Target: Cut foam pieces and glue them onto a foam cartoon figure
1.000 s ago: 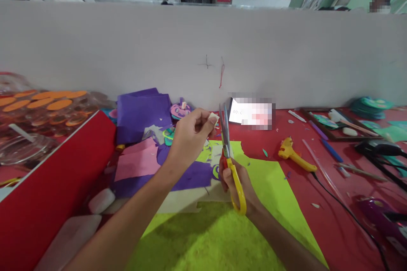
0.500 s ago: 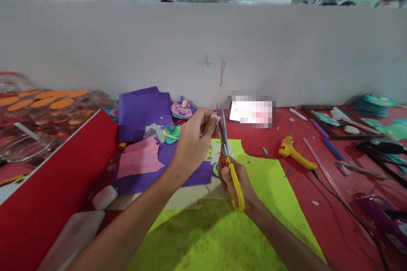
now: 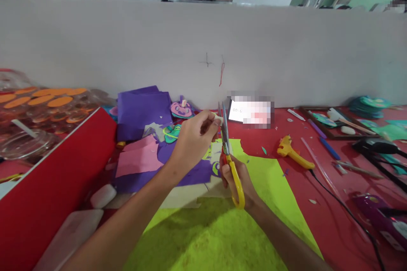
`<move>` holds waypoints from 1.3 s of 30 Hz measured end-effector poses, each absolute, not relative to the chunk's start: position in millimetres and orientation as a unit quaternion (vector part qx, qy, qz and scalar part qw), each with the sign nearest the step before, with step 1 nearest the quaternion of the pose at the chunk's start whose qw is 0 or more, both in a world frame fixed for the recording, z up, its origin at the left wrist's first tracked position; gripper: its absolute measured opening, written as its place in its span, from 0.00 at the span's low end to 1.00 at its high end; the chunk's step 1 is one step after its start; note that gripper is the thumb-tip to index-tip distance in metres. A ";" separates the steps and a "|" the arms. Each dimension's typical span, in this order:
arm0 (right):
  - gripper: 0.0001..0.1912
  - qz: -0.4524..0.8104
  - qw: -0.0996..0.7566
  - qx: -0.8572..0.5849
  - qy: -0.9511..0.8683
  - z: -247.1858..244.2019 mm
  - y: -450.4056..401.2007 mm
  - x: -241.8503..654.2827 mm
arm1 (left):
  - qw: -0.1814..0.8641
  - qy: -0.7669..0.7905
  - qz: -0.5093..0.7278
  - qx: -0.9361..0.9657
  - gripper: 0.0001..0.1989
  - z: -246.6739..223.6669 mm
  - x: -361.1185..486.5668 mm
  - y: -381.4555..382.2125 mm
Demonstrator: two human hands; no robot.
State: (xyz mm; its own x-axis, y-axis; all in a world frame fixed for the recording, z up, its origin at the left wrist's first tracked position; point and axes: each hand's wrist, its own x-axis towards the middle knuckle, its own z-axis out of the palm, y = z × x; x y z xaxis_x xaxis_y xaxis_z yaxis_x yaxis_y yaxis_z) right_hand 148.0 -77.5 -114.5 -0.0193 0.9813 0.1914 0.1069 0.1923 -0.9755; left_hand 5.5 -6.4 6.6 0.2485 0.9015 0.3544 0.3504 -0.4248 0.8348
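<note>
From my remote seat I have the left hand (image 3: 192,137) at the middle of the frame, thumb and fingertips pinching a small pale piece (image 3: 218,118) just beside the scissor blades; whether the two touch I cannot tell. Just right of centre and lower, my right hand (image 3: 241,175) is curled around the yellow handles of the scissors (image 3: 226,146), whose blades point to the top of the frame with their tips slightly apart. Beneath both hands, a yellow-green sheet (image 3: 267,194) spreads down to the bottom edge. Left of centre I see a pink sheet (image 3: 138,159) lying over purple material, with a stack of purple sheets (image 3: 143,114) above it and a pink cut-out (image 3: 180,110) beside that stack. A lit phone (image 3: 243,112), partly blurred out, leans right of centre near the grey partition (image 3: 127,38). Toward the right lies a yellow glue gun (image 3: 294,154), its black cord trailing to the lower right. A red board (image 3: 60,182) slants across the lower left.
</note>
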 end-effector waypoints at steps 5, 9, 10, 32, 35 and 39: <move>0.33 0.425 0.509 -0.477 -0.577 -112.5 -77.9 150.1 | 0.325 0.422 0.434 0.727 0.12 7.3 4.0 -4.2; 0.32 0.424 0.503 -0.485 -0.576 -105.9 -78.8 150.7 | 0.333 0.411 0.439 0.726 0.11 8.2 3.3 -3.7; 0.31 0.424 0.502 -0.486 -0.576 -104.1 -79.0 150.7 | 0.331 0.412 0.440 0.726 0.11 8.7 3.2 -4.0; 0.31 0.386 0.476 -0.506 -0.607 -104.8 -77.1 156.5 | 0.315 0.407 0.456 0.726 0.10 13.4 2.7 -7.1; 0.32 0.377 0.484 -0.505 -0.608 -110.4 -74.8 156.9 | 0.309 0.405 0.455 0.730 0.09 10.0 3.7 -7.0; 0.32 0.373 0.477 -0.509 -0.612 -115.4 -72.8 158.5 | 0.304 0.411 0.454 0.729 0.07 8.1 4.8 -6.9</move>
